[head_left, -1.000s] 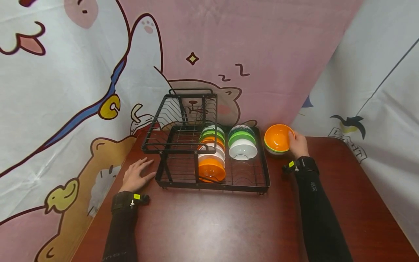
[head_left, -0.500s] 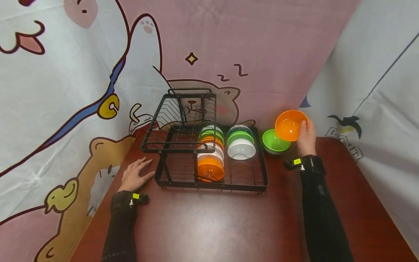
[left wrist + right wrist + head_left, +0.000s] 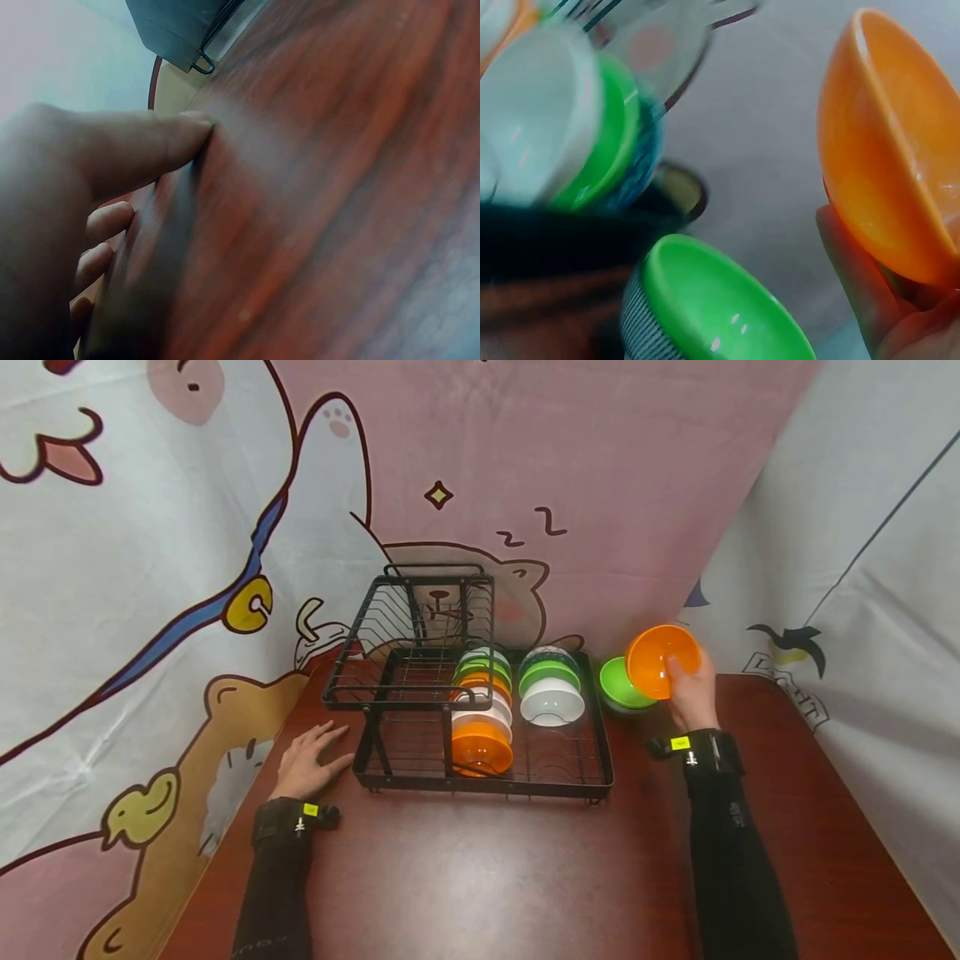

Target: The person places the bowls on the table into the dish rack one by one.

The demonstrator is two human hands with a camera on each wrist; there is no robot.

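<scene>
An orange bowl [image 3: 651,656] is held up by my right hand [image 3: 694,689], the thumb inside it and the fingers against its outside. In the right wrist view the same orange bowl [image 3: 870,157] is tilted, its hollow facing right. Just left of it and lower, a green bowl [image 3: 621,683] sits on top of another bowl with a dark-striped outside [image 3: 639,322]. My left hand [image 3: 306,764] rests on the table left of the rack, fingers spread and holding nothing. The left wrist view shows its thumb [image 3: 150,146] touching the wood.
A black two-tier dish rack [image 3: 480,787] stands mid-table. Its lower tier holds two rows of bowls on edge: a left row ending in an orange bowl [image 3: 482,752], a right row with a white bowl [image 3: 552,703] in front. A printed cloth [image 3: 622,485] hangs behind.
My right hand has lifted the orange bowl off the stack, uncovering the green one. Over the last half second the orange bowl has dipped and tilted slightly leftward. My left hand has stayed put.
</scene>
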